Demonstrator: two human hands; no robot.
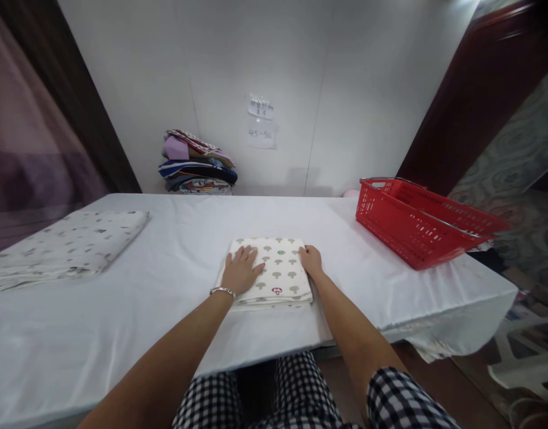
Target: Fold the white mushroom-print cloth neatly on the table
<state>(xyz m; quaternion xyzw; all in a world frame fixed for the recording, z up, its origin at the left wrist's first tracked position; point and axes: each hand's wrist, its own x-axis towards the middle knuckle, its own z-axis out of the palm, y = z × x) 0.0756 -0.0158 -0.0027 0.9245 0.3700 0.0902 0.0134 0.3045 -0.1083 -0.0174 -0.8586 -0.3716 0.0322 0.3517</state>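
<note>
Cream mushroom-print cloth (274, 271) | folded square | flat on table (167, 333)

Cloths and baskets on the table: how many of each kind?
Folded mushroom-print cloth, under the left hand and right hand: 1
Grey-print cloth at the left: 1
Red basket: 1
Total on the table: 3

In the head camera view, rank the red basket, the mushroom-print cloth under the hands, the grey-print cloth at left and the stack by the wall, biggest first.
1. Grey-print cloth
2. Red basket
3. Mushroom-print cloth
4. Stack, though it lies farthest from the camera, so its true rank is unsure.
</note>
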